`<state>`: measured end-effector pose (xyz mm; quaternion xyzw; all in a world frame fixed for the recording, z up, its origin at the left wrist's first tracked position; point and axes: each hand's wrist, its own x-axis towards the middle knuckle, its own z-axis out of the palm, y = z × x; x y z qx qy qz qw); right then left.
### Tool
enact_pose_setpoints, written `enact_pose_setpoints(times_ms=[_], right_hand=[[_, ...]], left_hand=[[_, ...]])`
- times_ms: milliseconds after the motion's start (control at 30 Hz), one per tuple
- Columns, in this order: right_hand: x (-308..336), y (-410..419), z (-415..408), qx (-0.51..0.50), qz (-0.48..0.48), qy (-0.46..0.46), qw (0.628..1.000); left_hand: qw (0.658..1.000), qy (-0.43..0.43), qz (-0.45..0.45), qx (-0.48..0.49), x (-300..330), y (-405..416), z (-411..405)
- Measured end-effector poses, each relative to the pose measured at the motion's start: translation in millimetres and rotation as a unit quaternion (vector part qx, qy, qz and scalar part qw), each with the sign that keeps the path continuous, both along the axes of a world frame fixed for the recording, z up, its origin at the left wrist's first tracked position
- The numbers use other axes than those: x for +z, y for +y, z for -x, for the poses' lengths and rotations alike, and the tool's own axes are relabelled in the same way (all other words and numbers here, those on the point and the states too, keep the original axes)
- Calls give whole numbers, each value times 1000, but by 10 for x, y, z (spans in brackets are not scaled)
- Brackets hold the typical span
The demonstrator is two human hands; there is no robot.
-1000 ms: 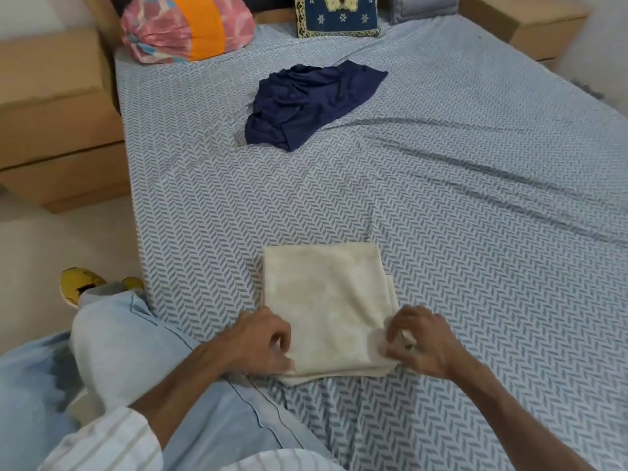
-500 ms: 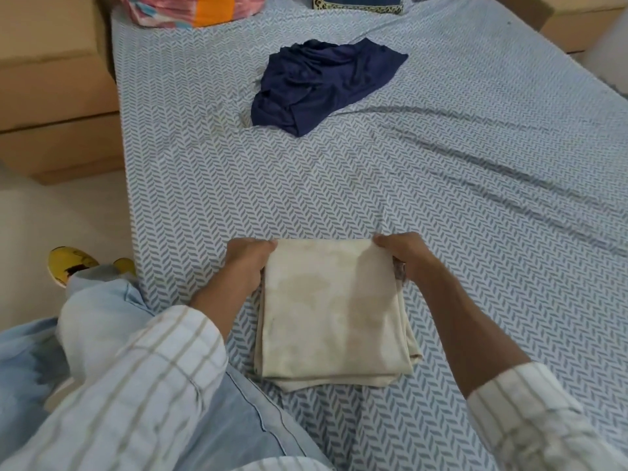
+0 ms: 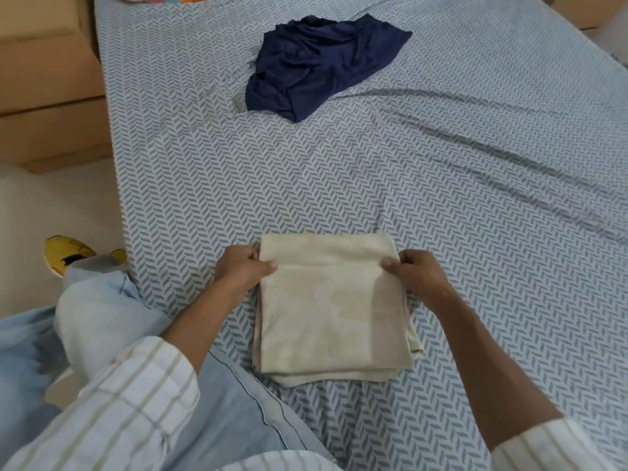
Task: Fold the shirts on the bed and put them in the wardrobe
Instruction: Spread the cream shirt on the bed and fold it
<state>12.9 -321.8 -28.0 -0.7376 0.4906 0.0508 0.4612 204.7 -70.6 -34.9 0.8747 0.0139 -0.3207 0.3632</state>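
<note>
Pinching the soft, light beige shirt (image 3: 326, 311) at its far corners with left hand (image 3: 243, 268) and right hand (image 3: 416, 275), best lifted supported underneath.

Open bed (image 3: 441, 205) lies between the folded beige shirt (image 3: 333, 311) and the crumpled navy shirt (image 3: 316, 62), and off to the right. On the left, a knee (image 3: 102, 317) and wooden boxes (image 3: 51, 96) crowd the edge.

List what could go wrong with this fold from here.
The folded beige cloth shirt has uneven layers poking out at its near edge, so lifting it by the far corners, where the left hand and right hand pinch it, may let it unfold. The crumpled navy blue shirt lies unfolded and could be forgotten.
</note>
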Motion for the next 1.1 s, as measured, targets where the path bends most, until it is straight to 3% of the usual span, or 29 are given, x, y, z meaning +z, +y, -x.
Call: enact_pose_setpoints(times_ms=[167, 300, 500, 633, 767, 900, 1100], right_hand=[[48, 83, 29, -15, 33, -29, 999], [44, 202, 240, -6, 54, -14, 998], [-29, 250, 260, -25, 80, -28, 996], [-13, 336, 329, -1, 129, -3, 992], [82, 355, 260, -3, 81, 39, 996], [203, 244, 11, 1, -25, 42, 999], [314, 150, -39, 78, -93, 90, 989]], left_hand=[[997, -2, 60, 45, 48, 40, 69], [999, 9, 12, -29, 63, 224, 208], [1000, 11, 2, -1, 96, 347, 268], [998, 22, -24, -46, 156, 420, 341], [995, -39, -42, -77, 183, 350, 367], [992, -79, -22, -92, 185, 93, 358], [995, 62, -11, -78, 60, 131, 327]])
